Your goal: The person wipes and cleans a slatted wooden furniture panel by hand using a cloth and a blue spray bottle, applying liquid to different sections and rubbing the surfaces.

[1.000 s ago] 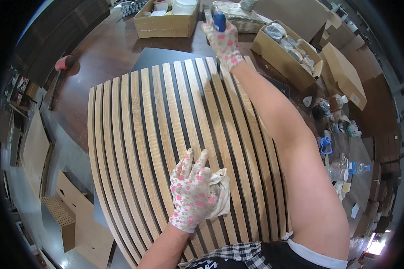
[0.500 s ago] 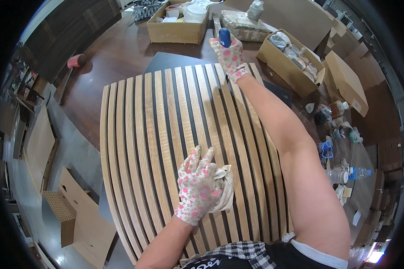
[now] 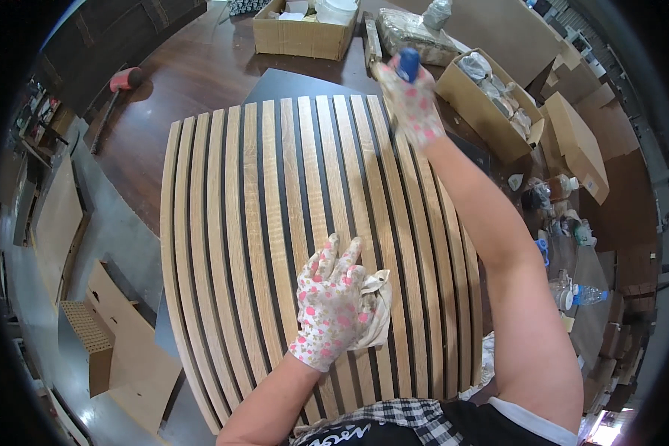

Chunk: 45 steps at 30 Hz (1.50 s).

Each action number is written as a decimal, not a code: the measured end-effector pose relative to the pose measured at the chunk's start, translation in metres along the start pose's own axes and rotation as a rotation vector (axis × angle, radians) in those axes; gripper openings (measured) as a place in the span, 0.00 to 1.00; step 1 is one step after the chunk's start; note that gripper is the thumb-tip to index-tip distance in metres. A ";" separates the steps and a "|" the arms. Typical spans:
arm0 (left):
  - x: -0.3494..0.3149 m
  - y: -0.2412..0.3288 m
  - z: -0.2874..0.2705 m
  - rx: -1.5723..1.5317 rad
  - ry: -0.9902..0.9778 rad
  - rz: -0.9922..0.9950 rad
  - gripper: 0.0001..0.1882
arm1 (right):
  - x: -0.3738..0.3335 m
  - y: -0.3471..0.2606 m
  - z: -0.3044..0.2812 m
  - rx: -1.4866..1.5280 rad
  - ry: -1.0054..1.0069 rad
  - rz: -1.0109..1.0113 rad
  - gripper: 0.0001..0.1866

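Observation:
A wooden slat panel (image 3: 256,245), light oak strips with black gaps between them, lies in front of me. My left hand (image 3: 327,312), in a white glove with pink flowers, rests on its middle with fingers stretched forward. A crumpled white cloth (image 3: 379,308) is held under its thumb side. At the panel's far right corner, my right hand (image 3: 415,104), in a matching glove and blurred by motion, is closed around a blue rounded object (image 3: 408,65). Only the top of that object shows above the fist; the rest is hidden, so its kind is unclear.
Behind the panel stands a cardboard box (image 3: 305,41) with white tubs. Another open box (image 3: 487,111) with plastic-wrapped items is at the far right. A red-headed mallet (image 3: 126,79) lies far left. Bottles (image 3: 591,295) crowd the right side. A dark board (image 3: 293,85) juts from beneath the panel.
My right hand has moved to the right with the blue object. The left hand and cloth stay nearly in place on the panel. The view has shifted slightly.

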<state>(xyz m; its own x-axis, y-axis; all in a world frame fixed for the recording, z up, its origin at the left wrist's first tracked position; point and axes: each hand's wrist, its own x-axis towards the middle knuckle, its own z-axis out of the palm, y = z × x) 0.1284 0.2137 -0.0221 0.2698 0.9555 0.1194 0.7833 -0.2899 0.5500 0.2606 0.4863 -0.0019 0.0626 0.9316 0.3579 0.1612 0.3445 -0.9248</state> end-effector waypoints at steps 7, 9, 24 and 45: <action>0.005 0.011 0.006 0.007 0.045 0.025 0.13 | 0.020 0.005 -0.017 0.154 0.059 -0.045 0.08; 0.005 0.012 0.002 0.005 0.075 0.040 0.08 | 0.017 0.003 -0.007 0.049 0.097 -0.110 0.08; 0.003 0.011 0.002 0.006 0.029 0.036 0.13 | -0.014 -0.011 -0.017 0.037 0.060 -0.149 0.10; 0.002 0.010 0.007 0.076 0.126 0.011 0.07 | 0.029 0.016 -0.021 0.781 0.339 0.224 0.11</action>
<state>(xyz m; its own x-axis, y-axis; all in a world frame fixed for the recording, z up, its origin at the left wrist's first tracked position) 0.1406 0.2126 -0.0220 0.2101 0.9501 0.2308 0.8222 -0.2994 0.4841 0.2854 0.5166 -0.0036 0.3214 0.9449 0.0618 -0.6019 0.2543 -0.7570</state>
